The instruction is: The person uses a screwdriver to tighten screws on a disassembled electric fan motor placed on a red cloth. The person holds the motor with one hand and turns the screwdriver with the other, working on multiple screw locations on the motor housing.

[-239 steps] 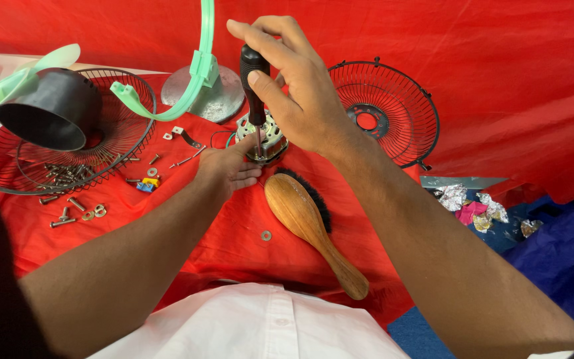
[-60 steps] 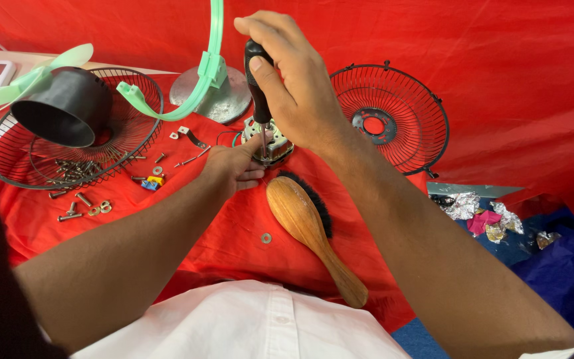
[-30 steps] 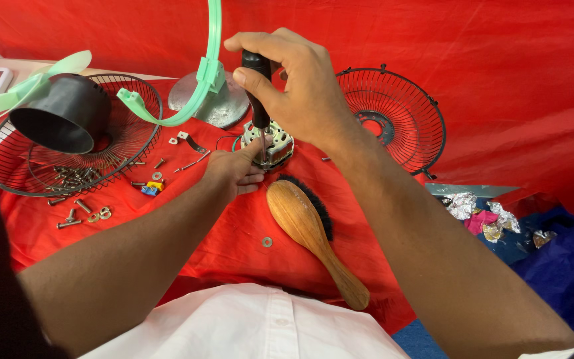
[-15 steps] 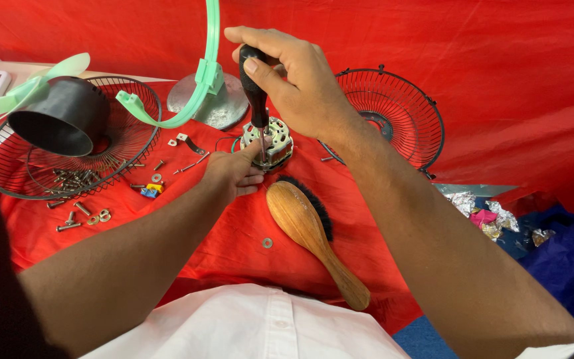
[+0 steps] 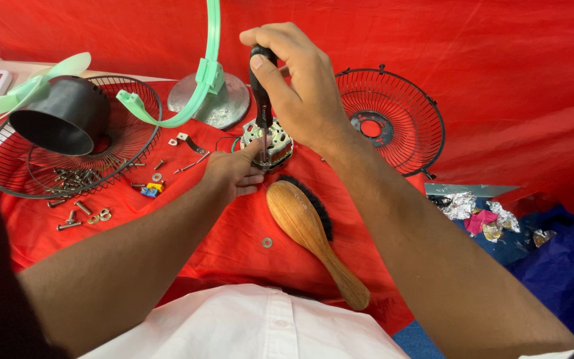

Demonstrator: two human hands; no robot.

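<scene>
My right hand (image 5: 300,86) grips the black handle of a screwdriver (image 5: 260,100) held upright, its tip down on a small fan motor (image 5: 270,141) that sits on the red cloth. My left hand (image 5: 234,174) rests against the motor's near left side and steadies it. A wooden-handled brush (image 5: 307,233) lies bristles down just in front of the motor.
A black wire fan guard (image 5: 390,119) leans at the right, another guard (image 5: 68,153) at the left holds a black cone housing (image 5: 61,119) and screws. A green plastic ring (image 5: 200,73), metal disc (image 5: 217,103), loose screws and washers (image 5: 81,213), foil scraps (image 5: 479,213).
My right hand has turned slightly on the screwdriver handle and shifted a little; the left hand stays against the motor.
</scene>
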